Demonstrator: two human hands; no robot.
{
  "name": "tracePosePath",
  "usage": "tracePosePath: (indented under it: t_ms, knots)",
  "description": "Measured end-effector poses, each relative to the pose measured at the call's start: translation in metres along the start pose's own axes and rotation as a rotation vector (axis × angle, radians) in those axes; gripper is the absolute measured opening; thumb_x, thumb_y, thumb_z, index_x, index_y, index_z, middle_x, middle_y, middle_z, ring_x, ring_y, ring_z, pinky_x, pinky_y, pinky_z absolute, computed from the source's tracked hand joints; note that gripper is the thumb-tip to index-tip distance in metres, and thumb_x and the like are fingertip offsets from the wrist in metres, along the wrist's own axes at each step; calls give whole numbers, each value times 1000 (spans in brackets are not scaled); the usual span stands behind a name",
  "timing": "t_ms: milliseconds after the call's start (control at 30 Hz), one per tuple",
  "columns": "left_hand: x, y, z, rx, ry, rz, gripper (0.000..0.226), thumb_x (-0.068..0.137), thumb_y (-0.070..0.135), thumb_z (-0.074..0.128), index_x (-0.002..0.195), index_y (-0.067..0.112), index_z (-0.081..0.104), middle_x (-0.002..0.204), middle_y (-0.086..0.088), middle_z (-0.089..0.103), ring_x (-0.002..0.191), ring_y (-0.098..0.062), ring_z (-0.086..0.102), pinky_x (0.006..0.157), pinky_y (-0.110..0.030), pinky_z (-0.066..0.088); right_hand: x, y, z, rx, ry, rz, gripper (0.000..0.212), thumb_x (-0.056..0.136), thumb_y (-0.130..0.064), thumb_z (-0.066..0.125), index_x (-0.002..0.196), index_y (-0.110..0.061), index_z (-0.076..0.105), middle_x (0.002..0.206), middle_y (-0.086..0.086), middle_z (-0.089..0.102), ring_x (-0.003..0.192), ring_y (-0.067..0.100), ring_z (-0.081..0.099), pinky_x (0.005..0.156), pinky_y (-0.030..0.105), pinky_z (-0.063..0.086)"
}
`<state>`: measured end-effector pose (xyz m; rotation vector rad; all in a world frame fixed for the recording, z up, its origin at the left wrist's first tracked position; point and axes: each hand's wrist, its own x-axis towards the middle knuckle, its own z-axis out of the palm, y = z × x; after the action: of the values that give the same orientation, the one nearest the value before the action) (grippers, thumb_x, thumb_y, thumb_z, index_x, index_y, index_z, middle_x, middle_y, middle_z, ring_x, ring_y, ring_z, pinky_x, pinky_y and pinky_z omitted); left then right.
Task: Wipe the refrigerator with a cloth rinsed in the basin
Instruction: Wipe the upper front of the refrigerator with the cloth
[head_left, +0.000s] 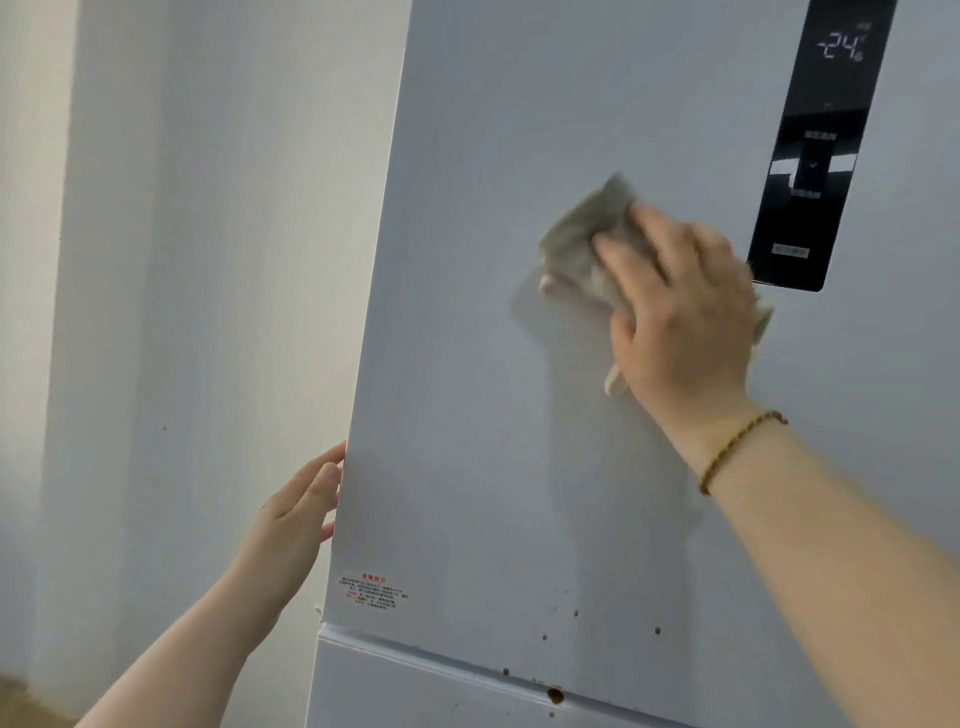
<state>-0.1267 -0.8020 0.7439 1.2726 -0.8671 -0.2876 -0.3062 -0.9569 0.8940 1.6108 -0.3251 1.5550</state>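
A tall refrigerator (467, 364) filled most of the view, its pale grey-blue upper door tilted in the wide-angle picture. Near the door's upper right corner sat a black control panel (810, 156), a long glossy strip with a lit readout of minus 24 at its top and small markings lower down. Toward the door's lower left corner was a small warning sticker (373, 592) printed in red. Several small brown spots (556, 695) dotted the door's bottom edge and the seam above the lower door (415, 691), which showed only as a strip. To the left of the refrigerator stood a plain white wall (182, 260), and a sliver of brown floor (26, 701) showed in the bottom left corner.

The right hand (685, 317) reached up from the lower right and lay flat against the middle of the upper door, just left of the control panel's lower end. Its fingers were straight and spread, pressing a crumpled grey-beige cloth (582, 244) against the door. The cloth stuck out past the fingertips toward the upper left, and small bits of it showed below the palm and at the hand's right side. The cloth and hand were slightly blurred. A thin braided bracelet (737, 447) circled the right wrist.

The left hand (296, 514) rose from the lower left and rested on the door's left edge, above the sticker. Its fingers were straight and loosely together, their tips touching the edge or passing just behind it.
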Motion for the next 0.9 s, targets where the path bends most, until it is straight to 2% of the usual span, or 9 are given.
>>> tracePosePath:
  t_ms: [67, 133, 367, 467, 567, 633, 733, 833, 900]
  knots:
    - [0, -1, -1, -13, -6, 1, 34, 99, 26, 26, 120, 34, 50, 111, 10, 62, 104, -5, 55, 75, -20, 42, 14, -12, 6, -38, 13, 144, 39, 73, -5, 50, 109, -12, 63, 120, 15, 61, 105, 31, 47, 84, 40, 36]
    - [0, 0, 0, -16, -8, -3, 33, 99, 27, 25, 119, 35, 50, 112, 10, 61, 106, -9, 56, 75, -19, 42, 12, -34, 11, -57, 3, 181, 41, 71, -5, 57, 111, -11, 64, 120, 17, 61, 104, 35, 54, 85, 38, 30]
    - [0, 2, 0, -72, 10, -15, 29, 97, 33, 26, 107, 36, 53, 106, 13, 60, 99, -7, 56, 80, -26, 44, -69, -125, 8, 189, -148, -178, 39, 80, -13, 41, 107, -14, 68, 120, 10, 64, 106, 28, 41, 82, 37, 31]
    - [-1, 2, 1, -102, 24, -17, 31, 98, 31, 23, 110, 30, 52, 100, 16, 59, 92, -5, 56, 72, -21, 46, -106, -146, 0, 247, -222, -226, 43, 89, -8, 29, 107, -18, 67, 119, 5, 65, 107, 27, 42, 85, 36, 32]
    - [-2, 4, -1, -84, 3, -22, 30, 98, 32, 23, 107, 33, 51, 100, 16, 59, 91, -2, 56, 64, -14, 48, -146, -160, -5, 252, -308, -300, 47, 96, -8, 10, 109, -18, 54, 118, -1, 66, 109, 26, 43, 89, 34, 33]
    - [-2, 3, -1, -67, -5, -28, 27, 98, 30, 25, 111, 33, 49, 105, 15, 58, 100, -8, 56, 74, -20, 45, -173, -167, -10, 252, -345, -344, 45, 96, -8, 12, 107, -20, 53, 115, -3, 67, 108, 24, 45, 90, 32, 34]
    - [-4, 1, 1, -73, 16, -50, 27, 97, 21, 32, 121, 31, 41, 105, 14, 58, 107, -13, 51, 83, -25, 39, -194, -168, -18, 218, -377, -437, 57, 95, -8, 15, 99, -28, 68, 114, -6, 67, 106, 23, 45, 88, 32, 35]
    - [-7, 3, 3, -50, 9, -46, 40, 96, 19, 37, 134, 29, 33, 103, 19, 54, 108, -12, 49, 84, -26, 37, -183, -145, -21, 270, -325, -528, 38, 92, -8, 31, 96, -24, 65, 113, -4, 68, 98, 23, 44, 81, 32, 34]
    - [-8, 4, 3, -15, -6, -48, 42, 96, 18, 37, 136, 29, 31, 106, 20, 53, 109, -13, 48, 89, -30, 35, -162, -117, -23, 305, -264, -457, 33, 94, -7, 29, 99, -19, 59, 113, 0, 68, 95, 24, 45, 77, 33, 34]
